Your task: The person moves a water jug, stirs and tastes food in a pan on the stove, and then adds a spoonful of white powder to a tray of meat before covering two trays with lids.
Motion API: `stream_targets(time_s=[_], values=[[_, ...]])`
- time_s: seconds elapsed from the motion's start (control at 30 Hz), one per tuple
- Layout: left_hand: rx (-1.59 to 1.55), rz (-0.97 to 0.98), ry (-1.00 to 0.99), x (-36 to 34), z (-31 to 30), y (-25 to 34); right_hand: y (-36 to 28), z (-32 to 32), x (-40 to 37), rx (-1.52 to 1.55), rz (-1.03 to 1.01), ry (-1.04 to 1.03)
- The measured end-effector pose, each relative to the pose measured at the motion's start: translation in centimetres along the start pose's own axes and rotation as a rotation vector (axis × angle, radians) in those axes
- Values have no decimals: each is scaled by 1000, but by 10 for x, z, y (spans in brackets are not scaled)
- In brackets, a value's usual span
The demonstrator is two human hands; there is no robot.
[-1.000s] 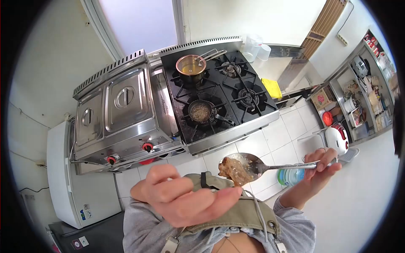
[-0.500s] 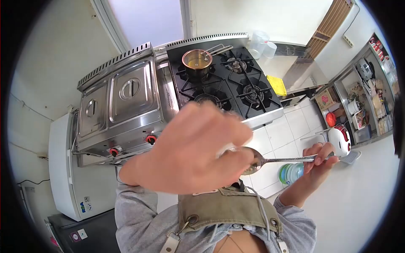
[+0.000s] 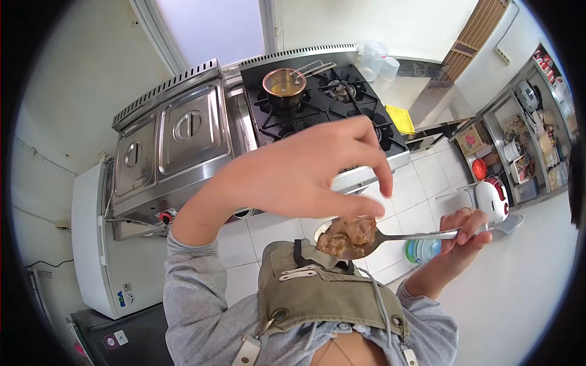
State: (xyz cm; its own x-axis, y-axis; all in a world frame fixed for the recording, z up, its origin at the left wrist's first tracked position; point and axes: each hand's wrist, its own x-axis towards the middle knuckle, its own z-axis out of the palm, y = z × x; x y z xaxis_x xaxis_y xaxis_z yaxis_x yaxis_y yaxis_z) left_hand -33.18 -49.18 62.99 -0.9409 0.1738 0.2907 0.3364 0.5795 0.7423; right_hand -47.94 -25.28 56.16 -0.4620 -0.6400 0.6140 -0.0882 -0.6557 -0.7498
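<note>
My right hand [image 3: 462, 235] is closed around the handle of a large metal spoon [image 3: 412, 236], held level in front of my apron. Browned pieces of what looks like cooked meat [image 3: 348, 235] lie in the spoon's bowl. Just above the bowl hovers my left hand [image 3: 311, 168], its thumb and index finger apart and nothing between them. The thumb tip is close to the food; whether it touches cannot be made out. Beyond the hands, a small pot [image 3: 284, 85] with yellowish liquid and a long-handled utensil across its rim sits on the black gas stove [image 3: 262, 125].
Left of the stove stands a steel food warmer [image 3: 201, 146] with two lidded pans. A yellow cloth [image 3: 400, 119] hangs by the stove's right side. Clear plastic containers [image 3: 373, 60] stand behind. Shelves [image 3: 513, 131] and a white-and-red appliance [image 3: 490, 201] are at right.
My left hand has lifted away from the spoon's bowl, and its thumb and index finger have spread apart. The food in the bowl is now visible. My right hand is nearly unmoved.
</note>
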Motion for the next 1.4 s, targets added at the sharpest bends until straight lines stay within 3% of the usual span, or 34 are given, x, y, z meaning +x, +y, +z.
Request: stream_targets(time_s=[0.13, 0.27, 0.4, 0.47, 0.6, 0.67, 0.7, 0.77, 0.8, 0.87, 0.97, 1.2, 1.4], values=[[-4, -24, 233, -23, -23, 6, -1, 1, 1, -8, -28, 9], [-49, 75, 513, -73, -33, -9, -2, -3, 2, -39, -21, 89], [-73, -113, 666, -121, -22, -18, -4, -6, 6, -100, -10, 149], [-123, -431, 565, -131, -11, -20, -4, -8, 7, -31, -20, 160], [-178, -661, 137, -179, 50, -101, -2, 0, 8, 25, -78, 265], [-139, -1022, -327, -201, 102, -131, -3, 3, 10, 24, -91, 296], [-315, -1079, -593, -221, 130, -148, -3, 1, 9, 45, -93, 267], [-633, -1520, -915, -264, 201, -167, -5, 3, 9, 41, -101, 244], [-631, -1523, -919, -283, 223, -168, -5, 6, 10, 42, -101, 249], [-1084, -1424, -651, -307, 246, -169, -4, 11, 11, 81, -154, 285], [-1271, -1356, -501, -315, 264, -177, -2, 14, 12, 87, -169, 261], [-1444, -1517, -217, -295, 284, -170, 4, 23, 11, 55, -232, 307], [-1521, -1753, 310, -283, 305, -179, 2, 26, 11, -38, -284, 397]])
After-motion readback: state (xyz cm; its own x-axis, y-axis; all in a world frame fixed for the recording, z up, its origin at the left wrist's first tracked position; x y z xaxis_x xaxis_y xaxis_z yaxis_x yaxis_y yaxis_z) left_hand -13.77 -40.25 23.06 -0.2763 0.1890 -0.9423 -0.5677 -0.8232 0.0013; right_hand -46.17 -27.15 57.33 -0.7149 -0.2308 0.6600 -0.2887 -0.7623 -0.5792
